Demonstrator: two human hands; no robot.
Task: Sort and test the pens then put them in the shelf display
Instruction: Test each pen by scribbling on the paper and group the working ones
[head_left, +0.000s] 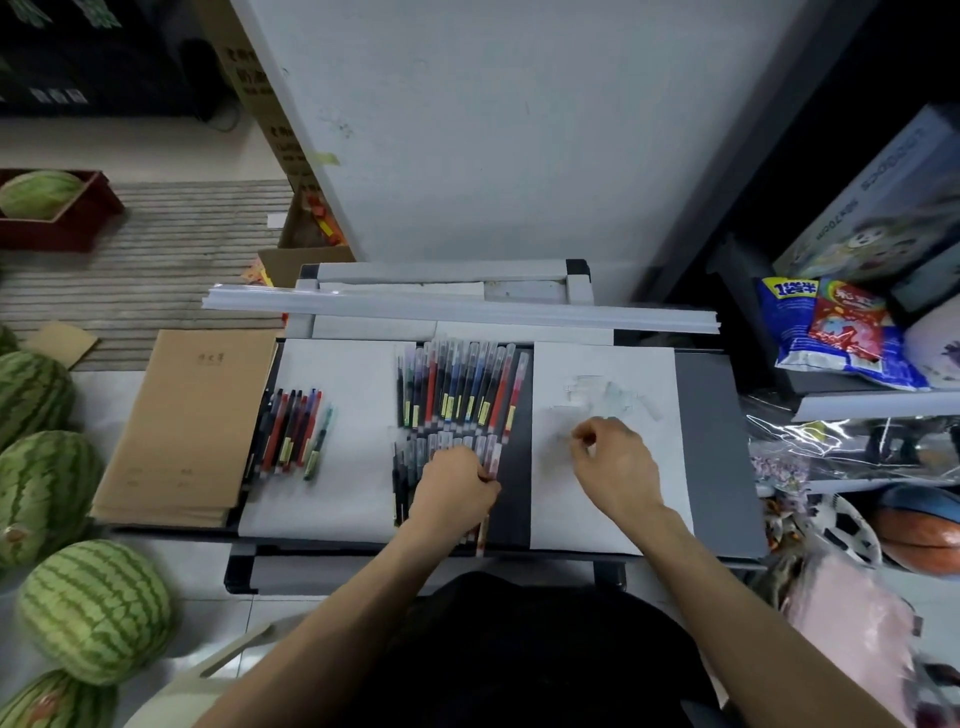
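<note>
Plastic pens (457, 447) at 6 o'clock, gripped by curled fingers (485, 486) of left hand (457, 493); right hand (615, 462) at 3 o'clock over paper (571, 519), fingers (584, 436) pinched, cannot tell on what.

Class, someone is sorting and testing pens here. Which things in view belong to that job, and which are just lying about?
Belonging to the job: near row of pens, gripped by the left hand; far row of pens; left group of pens; white sheet under the right hand.

Lying about: watermelons; brown notebooks; snack packets; basketball.
</note>
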